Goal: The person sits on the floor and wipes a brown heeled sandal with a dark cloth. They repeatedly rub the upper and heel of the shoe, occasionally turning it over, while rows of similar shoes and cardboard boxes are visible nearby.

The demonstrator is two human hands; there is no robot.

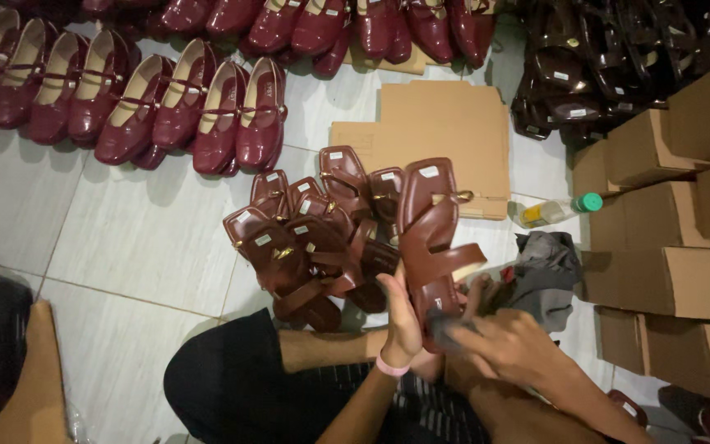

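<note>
My left hand (400,316) grips the heel end of a brown strappy sandal (431,234) and holds it upright, toe pointing away. My right hand (507,345) presses a dark cloth (445,327) against the sandal's lower side. Just left of the held sandal lies a pile of several matching brown sandals (306,238) on the white tiled floor. A pink band sits on my left wrist. My legs in dark clothing fill the bottom middle.
Rows of dark red glossy flat shoes (149,99) line the top left. A flattened cardboard sheet (437,131) lies behind the pile. Brown cardboard boxes (675,222) stack at right, black sandals (593,66) at top right. A small green-capped bottle (556,210) and grey rag (544,267) lie nearby.
</note>
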